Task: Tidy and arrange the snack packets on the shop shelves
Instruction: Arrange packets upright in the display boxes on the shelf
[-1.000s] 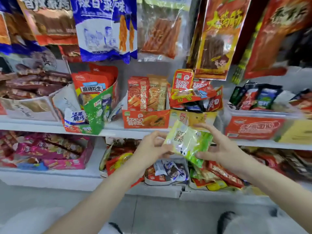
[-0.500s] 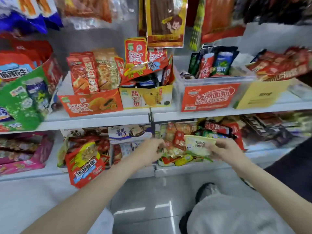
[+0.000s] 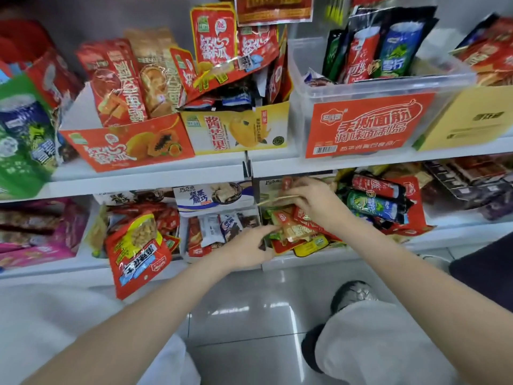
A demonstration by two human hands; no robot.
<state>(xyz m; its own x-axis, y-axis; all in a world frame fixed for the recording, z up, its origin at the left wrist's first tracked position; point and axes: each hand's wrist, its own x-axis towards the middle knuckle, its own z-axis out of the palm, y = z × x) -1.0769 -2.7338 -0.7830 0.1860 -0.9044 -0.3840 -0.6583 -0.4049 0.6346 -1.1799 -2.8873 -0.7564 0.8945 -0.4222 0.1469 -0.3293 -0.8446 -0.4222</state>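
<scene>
On lower shelf (image 3: 347, 255): both hands have dropped from mid-shelf height. Right hand (image 3: 313, 202) pinches pale packet (image 3: 277, 200), edge-on over heap (image 3: 299, 234); left hand (image 3: 249, 245) open, fingertips touching heap. Green packet apparently shelved.

My hands in the lower shelf's packet heap

My right hand (image 3: 313, 201) lies on the heap of snack packets (image 3: 299, 234) on the lower shelf (image 3: 347, 252), with my left hand (image 3: 249, 245) just left of it and nearer me, fingertips touching the heap's front edge. Left of my left hand stands an open box of packets (image 3: 211, 232), and further left a large packet (image 3: 136, 251) leans out over the shelf edge. Right of my right hand lie more packets (image 3: 380, 201). Above both hands runs the upper shelf (image 3: 155, 176), bearing two cardboard boxes (image 3: 236, 132) above my left hand and a plastic tub (image 3: 380, 93) above my right.
</scene>
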